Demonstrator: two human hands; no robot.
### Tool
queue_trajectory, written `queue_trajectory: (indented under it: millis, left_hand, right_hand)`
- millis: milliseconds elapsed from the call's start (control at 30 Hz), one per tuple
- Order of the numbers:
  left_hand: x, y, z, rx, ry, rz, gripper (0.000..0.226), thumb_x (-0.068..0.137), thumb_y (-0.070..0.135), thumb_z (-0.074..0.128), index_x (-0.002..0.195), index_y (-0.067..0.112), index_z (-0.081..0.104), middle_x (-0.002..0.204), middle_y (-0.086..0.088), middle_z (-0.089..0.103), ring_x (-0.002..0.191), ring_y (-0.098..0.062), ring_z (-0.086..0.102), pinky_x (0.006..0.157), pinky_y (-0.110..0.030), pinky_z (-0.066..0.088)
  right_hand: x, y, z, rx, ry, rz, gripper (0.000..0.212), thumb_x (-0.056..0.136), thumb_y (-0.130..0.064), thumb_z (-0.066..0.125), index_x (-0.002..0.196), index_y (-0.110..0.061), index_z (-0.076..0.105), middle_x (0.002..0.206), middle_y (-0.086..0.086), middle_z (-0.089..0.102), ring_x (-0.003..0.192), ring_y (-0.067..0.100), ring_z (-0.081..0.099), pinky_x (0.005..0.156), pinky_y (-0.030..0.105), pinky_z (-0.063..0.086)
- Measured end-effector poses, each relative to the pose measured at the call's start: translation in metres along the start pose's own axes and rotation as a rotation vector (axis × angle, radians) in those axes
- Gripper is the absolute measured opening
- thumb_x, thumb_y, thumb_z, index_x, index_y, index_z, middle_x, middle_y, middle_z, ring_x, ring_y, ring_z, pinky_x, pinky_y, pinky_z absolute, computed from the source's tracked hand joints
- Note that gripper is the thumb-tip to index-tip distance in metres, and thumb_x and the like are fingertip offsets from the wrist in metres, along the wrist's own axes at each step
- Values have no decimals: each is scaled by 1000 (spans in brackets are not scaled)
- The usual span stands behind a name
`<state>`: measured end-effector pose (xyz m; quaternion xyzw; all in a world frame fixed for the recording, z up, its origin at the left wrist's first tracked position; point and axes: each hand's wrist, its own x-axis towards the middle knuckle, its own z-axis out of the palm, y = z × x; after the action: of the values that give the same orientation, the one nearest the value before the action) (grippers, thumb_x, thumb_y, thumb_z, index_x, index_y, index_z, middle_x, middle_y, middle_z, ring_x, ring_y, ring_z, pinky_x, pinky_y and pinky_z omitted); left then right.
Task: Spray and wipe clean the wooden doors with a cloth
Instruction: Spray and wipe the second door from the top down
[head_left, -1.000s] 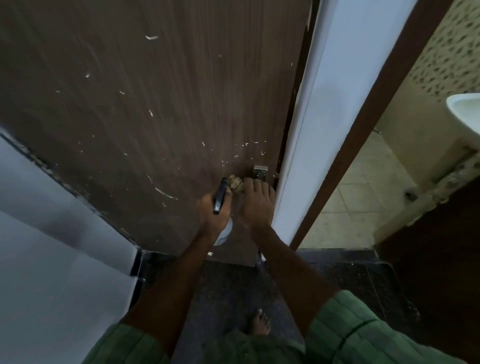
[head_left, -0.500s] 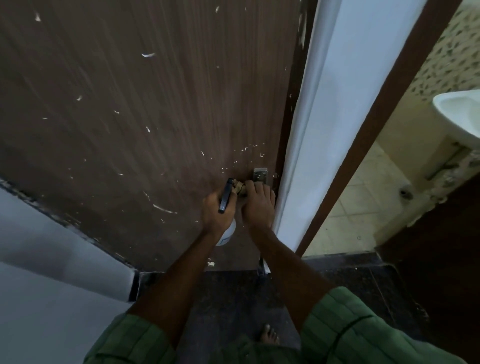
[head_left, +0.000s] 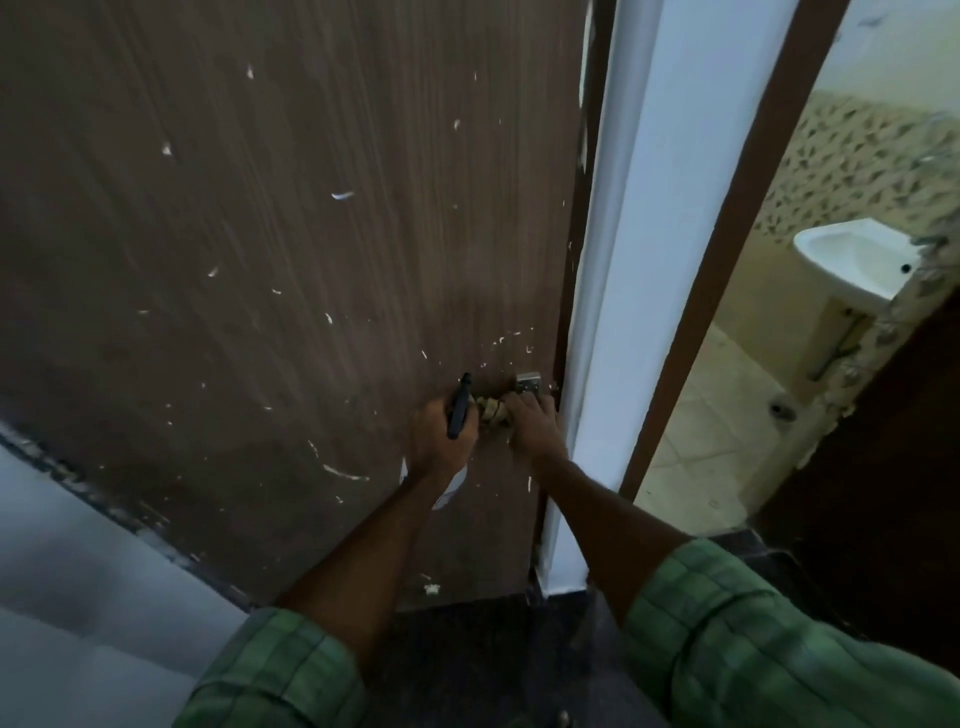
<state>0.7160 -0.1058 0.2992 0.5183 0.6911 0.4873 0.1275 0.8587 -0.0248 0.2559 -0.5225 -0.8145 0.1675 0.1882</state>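
Left hand (head_left: 441, 436) grips one spray bottle (head_left: 458, 413), fingers curled round its black trigger head. Right hand (head_left: 532, 423), just beside it, presses one crumpled cloth (head_left: 491, 409) against the one wooden door (head_left: 291, 260); finger state hard to tell. One metal latch (head_left: 529, 383) above right hand. Further right: one white frame post (head_left: 623, 260), one sink (head_left: 857, 265).

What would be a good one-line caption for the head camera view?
Left hand holds a spray bottle while right hand presses a cloth against the paint-flecked wooden door.
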Motion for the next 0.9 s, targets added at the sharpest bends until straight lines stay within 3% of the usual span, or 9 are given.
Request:
queue_trajectory:
  millis: [100,267,367,567,667,900]
  left_hand:
    - [10,32,-20,-5,-15,46,44,101,17,67,62,27,50,53,11,45,47,-7,43,50,-22,28]
    - [36,85,-50,-37,-9,64,41,99,34,63,62,24,51,54,5,51,49,-14,48,54,-27,34]
    - [51,123,-71,-86,18,116,48,98,30,66,55,21,45,49,4,46,44,-15,44,49,-28,32]
    - [85,203,-119,-40,48,230,47,97,22,65,55,19,46,50,1,47,46,-16,43,47,-29,30]
    - [104,240,-140,-27,54,263,41,96,23,66,58,20,51,55,-1,51,49,-17,45,49,-27,32]
    - [142,314,-181,-96,159,258,39,101,33,65,67,14,60,62,-5,59,57,-20,57,48,-29,45]
  right_hand:
    - [-3,-5,-25,-57,-18,-103,49,94,-11,62,140,-24,52,148,7,49,142,34,37,110,57,42]
    - [-1,-31,-71,-181,262,-173,60,86,-38,80,137,-30,50,144,9,43,132,33,45,98,49,55]
    - [1,-53,-110,-169,400,-247,54,89,-33,77,135,-27,49,144,12,40,129,32,46,84,44,59]
    - [18,-97,-193,-255,657,-391,66,82,-15,82,138,-24,48,130,9,49,111,26,55,53,33,57]
    - [35,-125,-243,-218,766,-381,68,81,-11,83,138,-23,48,131,8,47,114,26,53,56,35,58]
    - [60,-196,-347,-61,993,-371,46,87,-7,68,130,-15,53,125,9,50,108,24,53,68,42,60]
